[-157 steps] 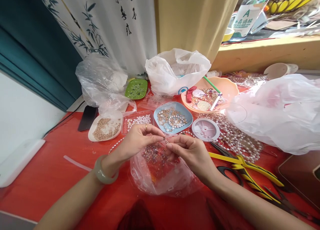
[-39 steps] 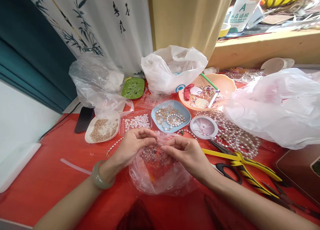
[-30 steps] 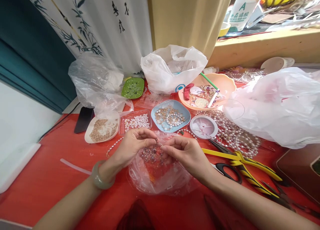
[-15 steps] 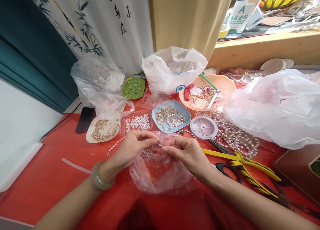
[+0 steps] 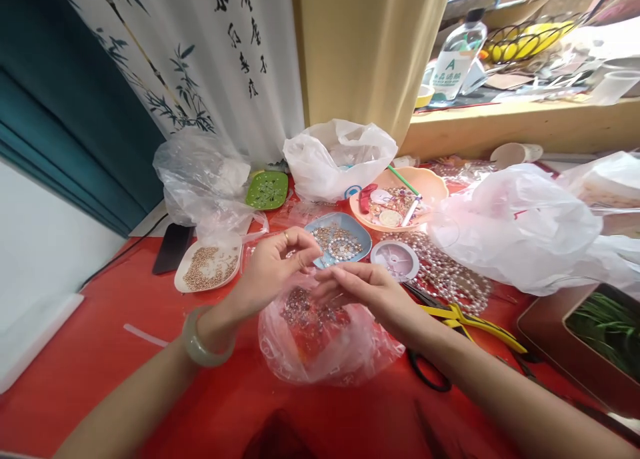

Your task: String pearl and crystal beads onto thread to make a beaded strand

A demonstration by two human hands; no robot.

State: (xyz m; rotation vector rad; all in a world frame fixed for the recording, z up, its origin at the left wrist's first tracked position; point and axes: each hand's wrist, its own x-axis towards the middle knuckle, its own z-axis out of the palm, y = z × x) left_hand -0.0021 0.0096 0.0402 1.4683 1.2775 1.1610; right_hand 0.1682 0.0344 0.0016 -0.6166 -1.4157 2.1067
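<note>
My left hand is raised over the red table, thumb and forefinger pinched on something too small to name. It wears a pale green bangle and a gold ring. My right hand lies just beside it, fingers stretched out low over a clear plastic bag of small coloured beads. Behind the hands sit a blue dish of pearl and gold pieces and a white thread spool.
A white dish of gold beads, a peach bowl of trinkets, a green dish, pearl strands, yellow-handled pliers, black scissors, a phone and several plastic bags crowd the table. A box stands right.
My left hand has lifted up and away from the bag, still pinched. My right hand's fingers have straightened out. The view has tilted up and shifted.
</note>
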